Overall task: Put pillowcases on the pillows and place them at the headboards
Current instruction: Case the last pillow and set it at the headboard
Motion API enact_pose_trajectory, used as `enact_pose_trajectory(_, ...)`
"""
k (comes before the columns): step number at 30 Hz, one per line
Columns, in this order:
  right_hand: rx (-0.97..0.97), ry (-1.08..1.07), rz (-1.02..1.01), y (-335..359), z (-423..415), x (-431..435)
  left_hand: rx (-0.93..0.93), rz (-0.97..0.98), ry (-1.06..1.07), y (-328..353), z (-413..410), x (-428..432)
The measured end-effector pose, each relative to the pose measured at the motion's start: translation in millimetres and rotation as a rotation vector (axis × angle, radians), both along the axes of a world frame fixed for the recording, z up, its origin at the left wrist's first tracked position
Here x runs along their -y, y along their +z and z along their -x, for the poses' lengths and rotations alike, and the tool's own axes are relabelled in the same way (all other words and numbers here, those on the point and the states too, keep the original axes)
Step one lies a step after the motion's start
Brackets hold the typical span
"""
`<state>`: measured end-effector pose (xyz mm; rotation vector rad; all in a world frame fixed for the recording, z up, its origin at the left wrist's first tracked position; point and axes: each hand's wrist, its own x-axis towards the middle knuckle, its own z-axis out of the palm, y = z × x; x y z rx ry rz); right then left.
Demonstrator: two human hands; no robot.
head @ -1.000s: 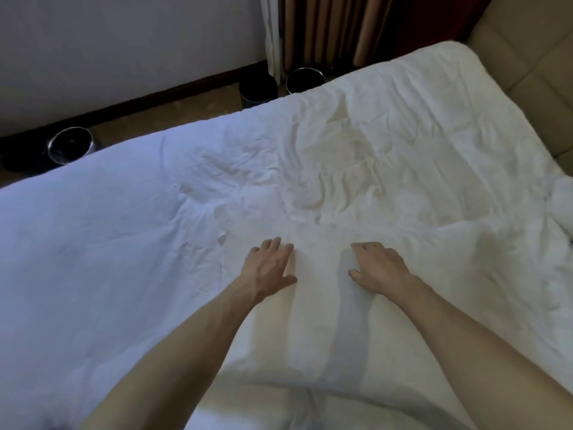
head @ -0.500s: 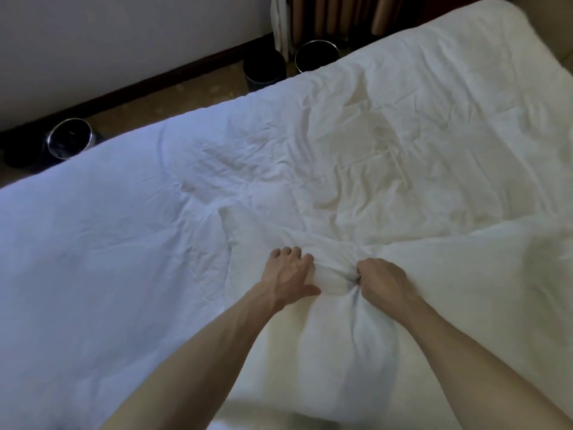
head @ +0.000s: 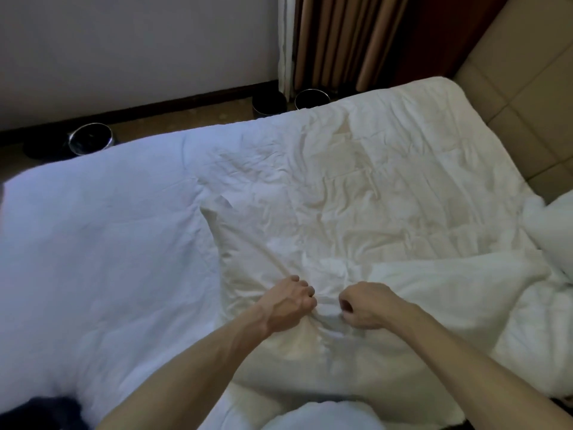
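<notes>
The pillowcase (head: 248, 252) lay crumpled on the duvet (head: 387, 187) near the bed's closer edge, its cloth bunched between the two hands. The left hand (head: 286, 301) and right hand (head: 366, 305), near each other but apart, each had fingers curled tight, pinching folds of it. The headboard (head: 511, 88) stood at far right, and a bin (head: 90, 142) on the floor beyond.

Open duvet (head: 356, 187) ahead; pillow (head: 555, 225) and headboard (head: 511, 88) bound the right.
</notes>
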<state>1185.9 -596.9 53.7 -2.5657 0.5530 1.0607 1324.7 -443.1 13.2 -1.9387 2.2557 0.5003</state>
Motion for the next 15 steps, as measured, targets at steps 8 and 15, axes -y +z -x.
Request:
enact_pose_trajectory(8, 0.219, -0.115, 0.086, 33.0, -7.0, -45.8, 0.050, 0.050, 0.041, 42.9, 59.0, -95.9)
enact_pose_trajectory(15, 0.152, -0.213, -0.016, 32.9, 37.8, -107.1, 0.160, 0.159, -0.146, 66.7, 99.5, -153.7)
